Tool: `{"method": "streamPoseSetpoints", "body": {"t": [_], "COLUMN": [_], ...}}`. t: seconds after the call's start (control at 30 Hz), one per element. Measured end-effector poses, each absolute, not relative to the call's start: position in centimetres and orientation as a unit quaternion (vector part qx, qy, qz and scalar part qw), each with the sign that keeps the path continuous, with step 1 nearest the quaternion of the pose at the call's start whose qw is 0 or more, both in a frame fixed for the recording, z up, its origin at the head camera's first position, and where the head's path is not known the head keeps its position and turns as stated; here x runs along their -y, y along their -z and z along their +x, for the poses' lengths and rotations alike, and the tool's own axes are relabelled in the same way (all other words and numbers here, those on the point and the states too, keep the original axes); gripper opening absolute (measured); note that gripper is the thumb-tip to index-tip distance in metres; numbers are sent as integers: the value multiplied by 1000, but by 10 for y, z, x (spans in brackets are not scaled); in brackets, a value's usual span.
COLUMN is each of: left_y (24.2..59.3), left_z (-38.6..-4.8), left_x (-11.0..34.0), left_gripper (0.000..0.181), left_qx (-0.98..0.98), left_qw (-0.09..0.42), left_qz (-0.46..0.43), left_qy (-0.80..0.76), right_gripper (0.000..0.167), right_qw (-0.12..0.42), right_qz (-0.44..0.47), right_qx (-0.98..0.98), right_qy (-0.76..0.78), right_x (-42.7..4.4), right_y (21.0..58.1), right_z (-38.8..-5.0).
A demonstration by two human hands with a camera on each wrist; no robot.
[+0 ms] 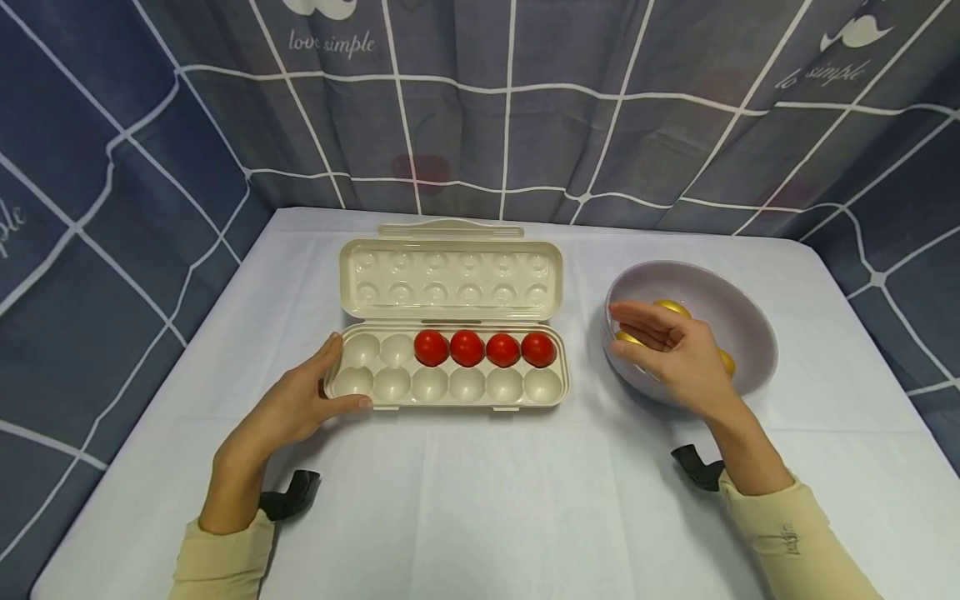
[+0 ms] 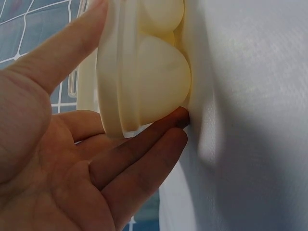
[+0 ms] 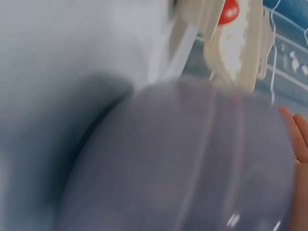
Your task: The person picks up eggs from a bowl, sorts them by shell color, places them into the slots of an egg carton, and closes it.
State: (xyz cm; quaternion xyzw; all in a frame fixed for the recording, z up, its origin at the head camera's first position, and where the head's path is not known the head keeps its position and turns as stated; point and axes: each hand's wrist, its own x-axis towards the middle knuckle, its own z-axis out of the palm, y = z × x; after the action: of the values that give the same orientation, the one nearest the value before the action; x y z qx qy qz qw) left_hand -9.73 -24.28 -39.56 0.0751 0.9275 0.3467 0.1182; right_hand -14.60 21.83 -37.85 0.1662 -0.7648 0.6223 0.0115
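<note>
A cream egg box (image 1: pixel 448 367) lies with its lid (image 1: pixel 450 310) folded back. Several shiny red balls (image 1: pixel 467 348) fill the right part of its back row; the front row of cups is bare. My left hand (image 1: pixel 296 402) holds the box's left end, thumb over the front corner and fingers along the side. In the left wrist view, the fingertips reach under the rim (image 2: pixel 118 86) beside a cup. My right hand (image 1: pixel 678 358) hovers over the left side of a lilac bowl (image 1: pixel 742 325), fingers extended, nothing seen in it. Golden balls (image 1: pixel 672 307) lie in the bowl, partly hidden by that hand.
A white cloth (image 1: pixel 480 500) covers the table. Dark checked curtains (image 1: pixel 465 125) hang behind it and at both sides. Black wrist straps (image 1: pixel 292 496) show at both sleeves.
</note>
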Motion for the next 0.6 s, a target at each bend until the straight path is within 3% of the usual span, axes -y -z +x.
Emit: {"method": "streamPoseSetpoints", "body": {"t": [0.27, 0.6], "left_y": [396, 395], "left_z": [-97, -97], "left_x": [243, 242], "left_gripper": [112, 112], "left_qx": [-926, -925], "left_qw": [118, 118], "left_qz": [74, 73], "left_qy": [-352, -353], "right_gripper": [46, 51], "right_qw": [-11, -59], "right_qz": [100, 83], "right_qx": [798, 836], "right_qy": [-595, -539], "right_x": [-249, -267], "right_y": [377, 378], "right_z": [-141, -149]}}
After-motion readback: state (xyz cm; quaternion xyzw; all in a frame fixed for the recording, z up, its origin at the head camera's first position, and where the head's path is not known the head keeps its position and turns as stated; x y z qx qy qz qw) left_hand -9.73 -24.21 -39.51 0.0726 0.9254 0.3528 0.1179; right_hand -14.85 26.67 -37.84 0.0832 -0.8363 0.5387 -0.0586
